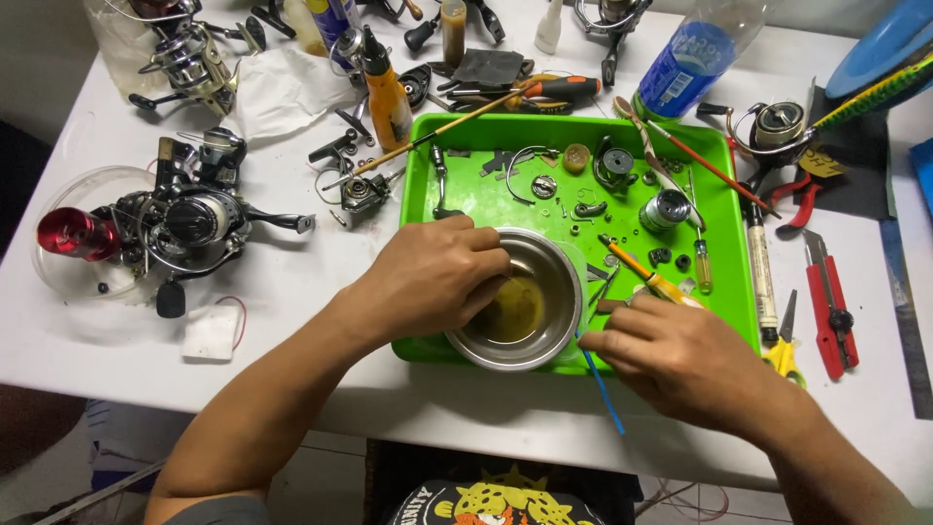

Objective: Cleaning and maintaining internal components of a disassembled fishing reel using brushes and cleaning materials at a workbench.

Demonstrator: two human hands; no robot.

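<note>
The left hand (432, 272) is seen draped over the rim of a round, shiny stainless-steel bowl (559, 326), its fingers (486, 264) curled down into the bowl and drawn together at the tips; whether something small is pinched there cannot be told, as the tips are hidden by the knuckles. A shallow pool of murky yellow-brown liquid (513, 311) is held in the bottom of the bowl, just beneath those fingertips. The bowl is set at the near edge of a bright green, rectangular plastic tray (428, 194) on the white table (292, 369).

The right hand (680, 360) is laid flat just beside the bowl on its right, fingers closed loosely together around a thin blue-handled brush (603, 389), whose slim shaft is angled out past the tray's near edge. A yellow-handled tool (646, 277) is touched by the knuckles above.

Small metal reel parts — a curved wire bail (520, 165), a silver cylindrical spool (664, 209), washers and screws — are scattered across the smooth tray floor. To the left, a black-and-silver spinning reel with a glossy red spool (146, 233) is rested on a clear plastic lid. On the right, a red utility knife (831, 306) is laid on the table.
</note>
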